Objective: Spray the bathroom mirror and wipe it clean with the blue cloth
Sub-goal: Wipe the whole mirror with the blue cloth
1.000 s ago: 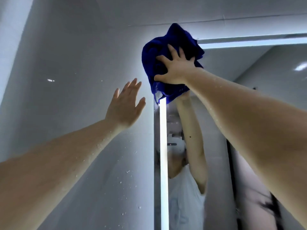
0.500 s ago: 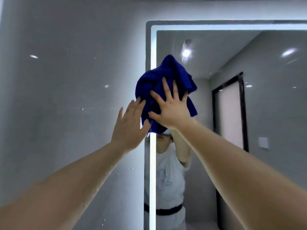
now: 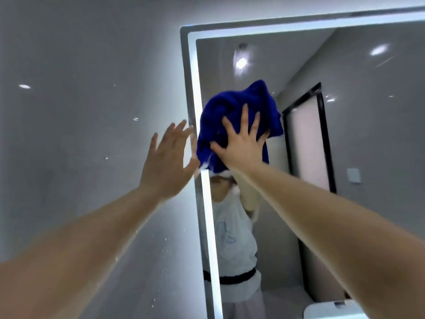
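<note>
Our left forearm (image 3: 80, 245) and right forearm (image 3: 333, 226) are bare right to the frame's edge. Reflected, we wear a pale short-sleeved top (image 3: 232, 229), a black waistband (image 3: 239, 276) and light grey trousers (image 3: 241, 303).

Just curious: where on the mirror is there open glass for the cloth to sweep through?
Open glass on the mirror lies right of the blue cloth, over the reflected doorway and beyond, and above it up to the lit top strip. It is crowded at the left edge, where the raised left hand neighbours the right hand pressing the cloth.
</note>
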The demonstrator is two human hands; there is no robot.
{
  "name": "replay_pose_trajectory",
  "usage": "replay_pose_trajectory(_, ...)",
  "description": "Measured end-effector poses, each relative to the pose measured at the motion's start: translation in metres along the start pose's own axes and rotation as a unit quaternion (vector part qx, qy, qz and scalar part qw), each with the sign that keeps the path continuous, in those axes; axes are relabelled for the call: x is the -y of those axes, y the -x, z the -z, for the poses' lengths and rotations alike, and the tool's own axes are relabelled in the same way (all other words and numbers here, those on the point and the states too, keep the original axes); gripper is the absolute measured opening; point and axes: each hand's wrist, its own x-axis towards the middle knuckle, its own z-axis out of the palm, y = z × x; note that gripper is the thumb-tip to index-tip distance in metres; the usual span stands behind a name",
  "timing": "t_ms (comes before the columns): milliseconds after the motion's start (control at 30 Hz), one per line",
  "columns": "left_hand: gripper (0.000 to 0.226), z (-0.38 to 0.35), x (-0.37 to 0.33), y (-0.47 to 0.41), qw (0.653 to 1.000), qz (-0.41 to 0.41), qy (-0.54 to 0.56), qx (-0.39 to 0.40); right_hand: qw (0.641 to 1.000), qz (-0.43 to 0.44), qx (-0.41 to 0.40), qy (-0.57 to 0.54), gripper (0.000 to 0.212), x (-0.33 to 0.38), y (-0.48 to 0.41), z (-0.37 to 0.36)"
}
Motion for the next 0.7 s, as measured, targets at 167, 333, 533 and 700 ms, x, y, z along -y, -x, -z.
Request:
replay_pose_trajectory(167,0.065,0.022,0.012,-0.052,0.999,0.009,-0.022,-0.026,1.000,-0.015,0.018,-0.012,0.076,0.002,-0.098,0.054)
replay_pose_trajectory(333,0.061,0.018,0.015,-0.093,0.998,0.026,-0.029,-0.051,0.999,0.005,0.033,-0.001,0.077,0.006,-0.151,0.080)
replay_pose_trajectory(533,0.059,-0.007,-0.012,-0.090,1.000,0.017,-0.014,-0.016,0.998,0.063,-0.009,0.013,0.073,-0.006,-0.164,0.084)
replay_pose_trajectory(700,0.058,-0.013,-0.021,-0.071,0.999,0.025,-0.022,-0.004,0.995,0.084,-0.048,0.009,0.069,-0.025,-0.130,0.062)
